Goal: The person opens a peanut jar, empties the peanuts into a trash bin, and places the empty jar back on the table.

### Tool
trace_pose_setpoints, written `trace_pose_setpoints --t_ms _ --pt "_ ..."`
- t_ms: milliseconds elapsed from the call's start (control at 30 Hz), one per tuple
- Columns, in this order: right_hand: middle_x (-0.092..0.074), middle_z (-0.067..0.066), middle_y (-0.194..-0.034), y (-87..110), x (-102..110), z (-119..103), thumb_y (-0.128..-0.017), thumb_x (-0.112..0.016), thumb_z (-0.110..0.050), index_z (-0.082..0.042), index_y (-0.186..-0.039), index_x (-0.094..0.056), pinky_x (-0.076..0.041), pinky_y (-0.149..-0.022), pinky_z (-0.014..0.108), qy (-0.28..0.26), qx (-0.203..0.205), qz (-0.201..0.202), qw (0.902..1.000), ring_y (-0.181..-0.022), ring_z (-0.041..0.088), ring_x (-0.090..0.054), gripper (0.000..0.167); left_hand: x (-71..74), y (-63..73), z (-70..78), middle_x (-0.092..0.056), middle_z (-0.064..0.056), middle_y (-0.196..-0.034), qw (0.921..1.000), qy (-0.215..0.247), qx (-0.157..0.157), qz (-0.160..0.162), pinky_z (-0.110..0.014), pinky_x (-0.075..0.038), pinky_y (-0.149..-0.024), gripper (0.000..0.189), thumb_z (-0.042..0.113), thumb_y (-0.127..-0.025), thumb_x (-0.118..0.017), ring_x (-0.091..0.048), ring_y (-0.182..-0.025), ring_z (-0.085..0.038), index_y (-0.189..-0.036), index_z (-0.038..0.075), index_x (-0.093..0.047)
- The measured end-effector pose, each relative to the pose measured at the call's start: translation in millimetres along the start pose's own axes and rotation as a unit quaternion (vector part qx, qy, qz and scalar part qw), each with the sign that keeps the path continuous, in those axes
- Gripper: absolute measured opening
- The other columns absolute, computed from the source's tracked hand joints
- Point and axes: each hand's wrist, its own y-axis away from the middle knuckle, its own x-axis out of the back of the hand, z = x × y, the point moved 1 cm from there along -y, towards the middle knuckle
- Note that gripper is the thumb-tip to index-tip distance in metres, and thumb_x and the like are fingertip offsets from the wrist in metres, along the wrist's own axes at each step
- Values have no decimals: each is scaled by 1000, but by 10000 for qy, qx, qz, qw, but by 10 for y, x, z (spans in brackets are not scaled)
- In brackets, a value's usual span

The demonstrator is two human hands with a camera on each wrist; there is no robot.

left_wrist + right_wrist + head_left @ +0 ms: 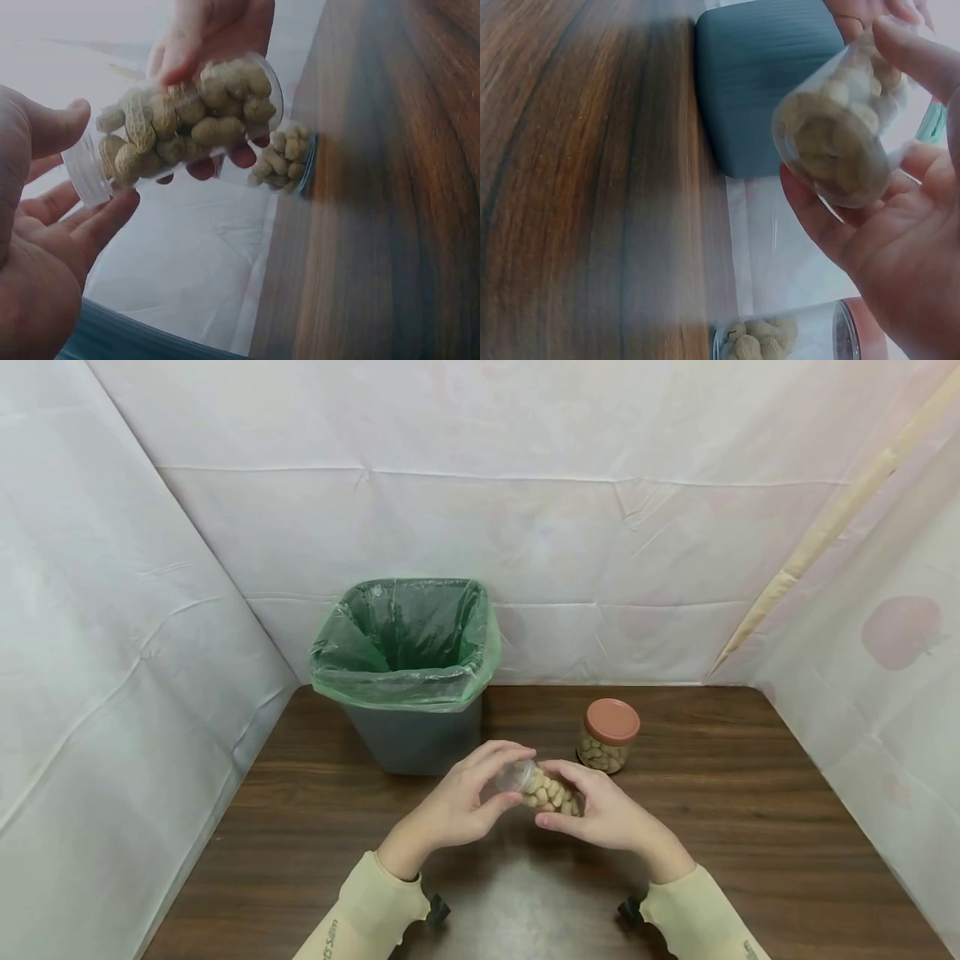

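A clear plastic jar of unshelled peanuts is held tilted between my two hands above the table. My right hand grips the jar's body near its base, thumb on one side and fingers on the other. At the other end, my left hand has its thumb and fingers around the clear end piece. In the left wrist view the peanuts lie packed along the jar. The round base faces the right wrist camera.
A second peanut jar with a reddish-orange lid stands upright behind my right hand. A grey bin with a green bag liner stands at the back left of the dark wood table. White sheets hang around the table.
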Motion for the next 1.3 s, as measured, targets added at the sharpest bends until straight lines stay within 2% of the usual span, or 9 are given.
trace_pose_setpoints --t_ms 100,200,600,700,867,1300 --pt "-71 0 -126 11 14 -18 -98 -85 -18 -12 -149 -62 -60 -83 32 -68 188 -46 9998 -101 13 -70 56 20 -2 9 -59 -7 -149 9996 -114 -277 -5 -40 -55 -106 54 16 -103 -76 -62 -134 -21 -154 12 -58" --pt "-71 -1 -126 15 20 -47 -97 -86 -18 -11 -148 -63 -60 -83 31 52 320 26 9995 -101 14 -69 56 28 5 8 -59 -8 -149 9991 -173 -398 26 -39 -56 -105 55 15 -102 -77 -63 -133 -22 -154 11 -57" --pt "-71 3 -131 -9 31 -61 -92 -90 -17 -5 -147 -65 -61 -83 31 972 812 436 9910 -105 12 -68 62 3 13 -29 -60 -7 -149 9980 -471 -381 153 -39 -57 -104 54 16 -102 -77 -60 -135 -23 -152 9 -58" --pt "-71 5 -131 -18 29 -78 -90 -91 -16 -5 -147 -66 -61 -82 32 1179 887 568 9874 -104 13 -69 63 -8 12 -17 -61 -8 -148 9980 -538 -237 238 -43 -56 -107 53 18 -102 -77 -60 -136 -24 -151 8 -58" --pt "-71 5 -131 -24 27 -104 -87 -95 -19 -7 -146 -67 -62 -82 33 1556 709 794 9821 -103 13 -70 66 -34 -4 -7 -63 -9 -146 9977 -537 126 395 -45 -57 -106 52 20 -102 -78 -64 -132 -24 -149 7 -60" --pt "-70 1 -131 -25 31 -134 -85 -97 -25 -12 -144 -67 -61 -84 36 1873 406 850 9778 -105 11 -69 67 -51 -18 7 -68 -4 -140 9952 -257 802 501 -41 -62 -95 54 28 -101 -82 -68 -118 -17 -148 9 -64"
